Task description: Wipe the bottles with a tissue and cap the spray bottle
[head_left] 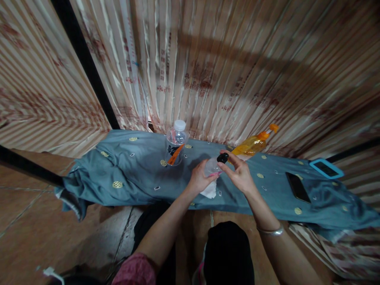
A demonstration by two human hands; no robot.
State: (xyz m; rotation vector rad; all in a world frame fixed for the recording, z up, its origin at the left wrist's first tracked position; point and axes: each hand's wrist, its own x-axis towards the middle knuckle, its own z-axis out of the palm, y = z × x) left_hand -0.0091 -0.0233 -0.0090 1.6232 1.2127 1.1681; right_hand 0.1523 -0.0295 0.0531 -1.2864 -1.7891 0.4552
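Observation:
My left hand (199, 177) is closed around a small clear bottle (211, 166), tilted to the right above the cloth. At its mouth, the fingers of my right hand (240, 173) grip a black cap (222, 158); I cannot tell whether the cap is seated on the bottle. Below the bottle lies a piece of white tissue (210, 190). To the left stands a clear bottle with a white cap (177, 146) and a black and orange label. Behind my right hand, an orange pump bottle (249, 146) leans or lies with its nozzle pointing right.
A bench under a grey-blue cloth (139, 170) runs across in front of my knees. On its right lie a dark phone (297, 187) and a blue-framed device (326, 168). Striped curtains (202, 71) hang behind, with a black pole (86, 63) at the left.

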